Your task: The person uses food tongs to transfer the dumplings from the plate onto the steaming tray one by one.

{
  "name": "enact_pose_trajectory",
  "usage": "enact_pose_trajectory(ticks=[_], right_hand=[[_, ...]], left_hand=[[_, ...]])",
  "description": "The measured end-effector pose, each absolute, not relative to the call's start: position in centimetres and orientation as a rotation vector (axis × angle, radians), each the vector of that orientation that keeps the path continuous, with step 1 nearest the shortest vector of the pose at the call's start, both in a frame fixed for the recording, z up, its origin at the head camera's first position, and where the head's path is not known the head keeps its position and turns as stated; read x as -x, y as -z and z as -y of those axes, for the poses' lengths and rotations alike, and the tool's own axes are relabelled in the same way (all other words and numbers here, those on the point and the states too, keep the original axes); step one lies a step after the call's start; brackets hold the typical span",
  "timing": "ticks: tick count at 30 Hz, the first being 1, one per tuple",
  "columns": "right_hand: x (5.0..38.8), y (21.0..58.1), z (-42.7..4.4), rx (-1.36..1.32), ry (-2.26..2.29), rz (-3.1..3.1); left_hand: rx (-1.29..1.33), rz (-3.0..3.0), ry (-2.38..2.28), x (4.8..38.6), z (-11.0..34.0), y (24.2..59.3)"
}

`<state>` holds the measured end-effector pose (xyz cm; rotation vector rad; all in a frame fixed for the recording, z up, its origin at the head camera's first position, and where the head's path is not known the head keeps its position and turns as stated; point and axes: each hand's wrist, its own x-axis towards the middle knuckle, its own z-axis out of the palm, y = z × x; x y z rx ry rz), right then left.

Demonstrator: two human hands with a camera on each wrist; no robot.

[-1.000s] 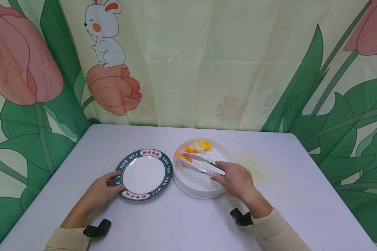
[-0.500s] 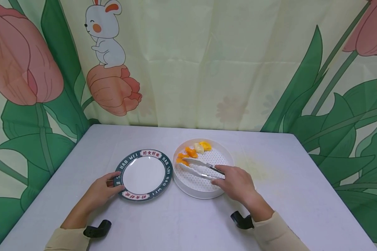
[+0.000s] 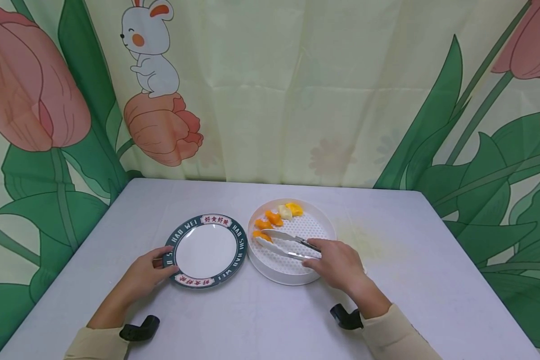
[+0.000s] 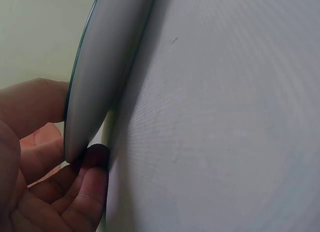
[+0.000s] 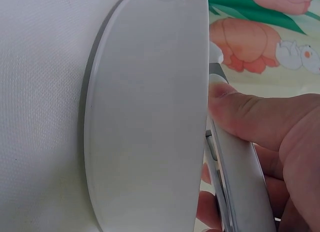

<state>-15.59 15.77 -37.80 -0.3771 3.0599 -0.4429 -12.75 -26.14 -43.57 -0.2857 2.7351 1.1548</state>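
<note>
My left hand [image 3: 146, 272] pinches the left rim of a white plate [image 3: 207, 250] with a dark green lettered border. In the left wrist view, fingers reach under the tilted-looking plate edge [image 4: 100, 67]. My right hand [image 3: 339, 262] grips tongs [image 3: 281, 235] with white tips and metal arms. Their spread tips are at an orange food piece [image 3: 260, 234] in a round white tray [image 3: 270, 271]; whether they squeeze it is unclear. Behind lie another orange piece [image 3: 263, 224], a third orange piece [image 3: 275, 218], a pale piece [image 3: 285, 212] and a yellow piece [image 3: 294, 209].
Plate and tray stand side by side, almost touching, on a white-clothed table [image 3: 234, 320]. A faint yellowish stain [image 3: 362, 240] marks the cloth right of the tray. Behind the table hangs a curtain [image 3: 270, 100] printed with tulips and a rabbit.
The tongs' tips have shifted slightly towards the person. The nearest orange piece has moved with them, leaving a gap to the orange piece behind. My left hand and the plate stay put.
</note>
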Motion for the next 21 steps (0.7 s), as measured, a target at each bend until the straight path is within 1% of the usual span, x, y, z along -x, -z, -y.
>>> enact_pose_trajectory(ticks=[9, 17, 21], right_hand=[[15.65, 37.83, -15.90, 0.360, 0.474, -3.056], [15.52, 37.30, -15.81, 0.258, 0.640, -3.013], [15.19, 37.33, -15.71, 0.284, 0.736, -2.999]], left_hand=[[0.279, -2.732, -1.149, 12.74, 26.11, 43.50], [0.280, -2.735, -1.142, 12.69, 26.10, 43.47], [0.283, -2.735, -1.137, 12.72, 26.09, 43.47]])
